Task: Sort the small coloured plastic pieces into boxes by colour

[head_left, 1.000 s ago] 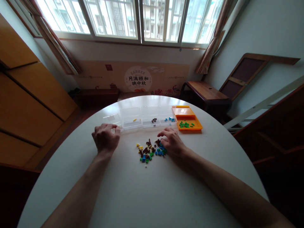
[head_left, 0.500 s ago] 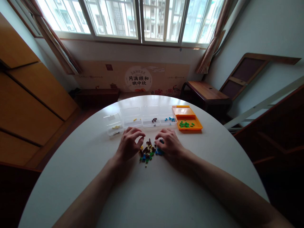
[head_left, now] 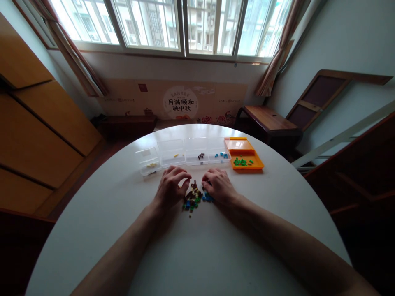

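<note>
A mixed pile of small toy bricks (head_left: pixel 194 197) in brown, yellow, green and blue lies on the white table between my hands. My left hand (head_left: pixel 172 185) is at the pile's left edge, thumb and forefinger curled into a pinch; what is between the tips is too small to make out. On the opposite side, my right hand (head_left: pixel 220 184) rests by the blue bricks (head_left: pixel 207 197), its thumb and forefinger also bent together. Dark bricks show by those fingers, but whether they hold one is hidden.
Beyond my hands, a row of clear plastic boxes (head_left: pixel 171 158) holds pale yellow, yellow, brown and blue bricks. At its right end an orange box (head_left: pixel 257 166) contains green bricks (head_left: pixel 242 161). The round white table (head_left: pixel 197 255) has its far edge below a window.
The left thumb and forefinger have drawn closer together at the pile's edge. My right fingers have shifted slightly. The boxes look the same.
</note>
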The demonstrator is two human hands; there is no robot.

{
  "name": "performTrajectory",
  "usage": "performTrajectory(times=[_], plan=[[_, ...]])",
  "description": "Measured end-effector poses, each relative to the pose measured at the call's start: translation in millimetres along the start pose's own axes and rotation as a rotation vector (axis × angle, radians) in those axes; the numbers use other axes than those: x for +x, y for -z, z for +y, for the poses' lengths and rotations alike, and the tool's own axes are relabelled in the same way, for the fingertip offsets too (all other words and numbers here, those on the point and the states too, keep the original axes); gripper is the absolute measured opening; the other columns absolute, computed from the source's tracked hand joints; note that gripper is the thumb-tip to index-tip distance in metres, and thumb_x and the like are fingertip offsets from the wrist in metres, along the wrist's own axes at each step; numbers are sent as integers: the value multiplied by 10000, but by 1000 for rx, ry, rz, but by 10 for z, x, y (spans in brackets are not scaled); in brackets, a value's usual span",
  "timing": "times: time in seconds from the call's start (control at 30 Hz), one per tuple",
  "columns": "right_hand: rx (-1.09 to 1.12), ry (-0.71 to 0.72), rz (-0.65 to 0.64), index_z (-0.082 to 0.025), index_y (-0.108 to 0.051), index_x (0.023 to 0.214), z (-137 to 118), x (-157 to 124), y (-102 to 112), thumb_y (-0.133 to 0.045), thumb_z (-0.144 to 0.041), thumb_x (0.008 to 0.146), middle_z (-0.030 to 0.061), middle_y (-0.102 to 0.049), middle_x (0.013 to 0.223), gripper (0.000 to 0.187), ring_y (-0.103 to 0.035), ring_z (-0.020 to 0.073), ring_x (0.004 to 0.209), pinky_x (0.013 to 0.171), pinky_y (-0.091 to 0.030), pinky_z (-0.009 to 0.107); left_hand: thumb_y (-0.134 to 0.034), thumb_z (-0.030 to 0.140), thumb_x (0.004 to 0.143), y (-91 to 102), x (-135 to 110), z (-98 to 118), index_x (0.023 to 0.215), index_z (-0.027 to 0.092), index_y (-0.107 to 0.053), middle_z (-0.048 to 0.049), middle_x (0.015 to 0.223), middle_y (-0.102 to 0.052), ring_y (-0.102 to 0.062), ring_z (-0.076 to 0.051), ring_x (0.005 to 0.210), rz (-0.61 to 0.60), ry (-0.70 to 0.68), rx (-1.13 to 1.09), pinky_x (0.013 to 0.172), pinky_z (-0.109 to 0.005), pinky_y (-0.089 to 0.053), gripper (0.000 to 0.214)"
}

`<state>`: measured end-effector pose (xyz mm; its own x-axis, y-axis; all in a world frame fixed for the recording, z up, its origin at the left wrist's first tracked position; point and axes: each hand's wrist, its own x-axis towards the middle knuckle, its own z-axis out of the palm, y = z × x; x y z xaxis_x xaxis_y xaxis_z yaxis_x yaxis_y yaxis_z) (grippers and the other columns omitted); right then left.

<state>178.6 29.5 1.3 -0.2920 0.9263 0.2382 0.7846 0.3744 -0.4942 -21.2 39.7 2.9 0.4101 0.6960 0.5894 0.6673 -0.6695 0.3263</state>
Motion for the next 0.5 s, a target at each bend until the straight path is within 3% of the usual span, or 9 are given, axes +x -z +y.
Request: performTrajectory(times=[0.13, 0.27, 0.5], plan=[[310, -24, 88, -178, -658, 821, 29, 38, 4, -582, -226, 850, 38, -623, 861, 95, -559, 177, 863, 785, -408, 317, -580, 177, 834, 16, 11, 32, 819, 214, -677, -38, 863, -674, -557, -200, 860, 40, -41, 1, 808, -369, -451, 104], [647, -10, 80, -167, -647, 808, 19, 72, -26, -583, -291, 845, 3, -606, 754, 144, -563, 125, 695, 671, -439, 258, -640, 258, 827, 42, 22, 107, 777, 220, -647, -27, 850, -679, -558, -198, 856, 54, -145, 73, 790, -363, -423, 63], [709, 7, 38, -171, -676, 797, -38, 38, -44, -607, -294, 824, 11, -630, 763, 144, -581, 130, 705, 663, -466, 254, -647, 315, 846, 64, 28, 168, 747, 223, -628, -15, 826, -682, -559, -183, 843, 106, -153, 107, 780, -340, -405, 136]])
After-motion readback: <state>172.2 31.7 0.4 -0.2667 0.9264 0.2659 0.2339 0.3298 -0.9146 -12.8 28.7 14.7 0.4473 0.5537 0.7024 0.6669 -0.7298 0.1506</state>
